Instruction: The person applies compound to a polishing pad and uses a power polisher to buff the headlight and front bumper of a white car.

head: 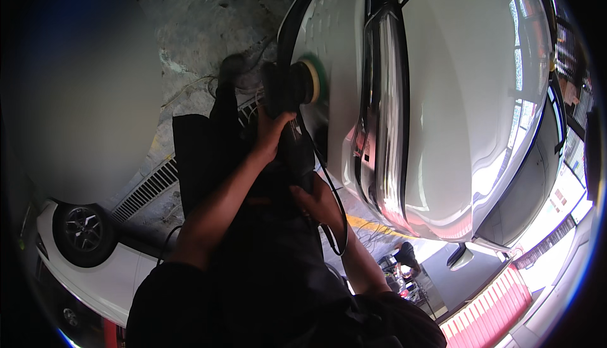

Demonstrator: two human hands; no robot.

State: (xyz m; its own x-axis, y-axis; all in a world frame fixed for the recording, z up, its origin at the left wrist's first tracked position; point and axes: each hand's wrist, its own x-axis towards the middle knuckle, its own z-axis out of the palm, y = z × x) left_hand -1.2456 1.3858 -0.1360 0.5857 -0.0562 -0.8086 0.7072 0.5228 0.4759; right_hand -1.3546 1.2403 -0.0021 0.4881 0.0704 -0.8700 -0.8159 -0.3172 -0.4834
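Note:
A black polisher [291, 144] spans both my hands, with a green and yellow foam pad [317, 80] at its head. The pad's green face is blurred and lies against or very close to the front bumper [340, 87] of a white car; I cannot tell whether they touch. My left hand [274, 132] grips the tool's body just behind the head. Farther back, my right hand [314, 202] is wrapped around its rear end, partly lost in shadow. A black cord [339, 243] loops beside my right forearm. Above the bumper runs a chrome-and-black strip [391, 110], then the glossy hood [446, 101].
A floor drain grate [144, 190] crosses the stained concrete [199, 20]. Another white car [109, 262] stands at the lower left. Loose cables [379, 231] lie by a yellow floor line. Farther off, a person [408, 258] is beside equipment. A large blurred shape [90, 96] covers the left.

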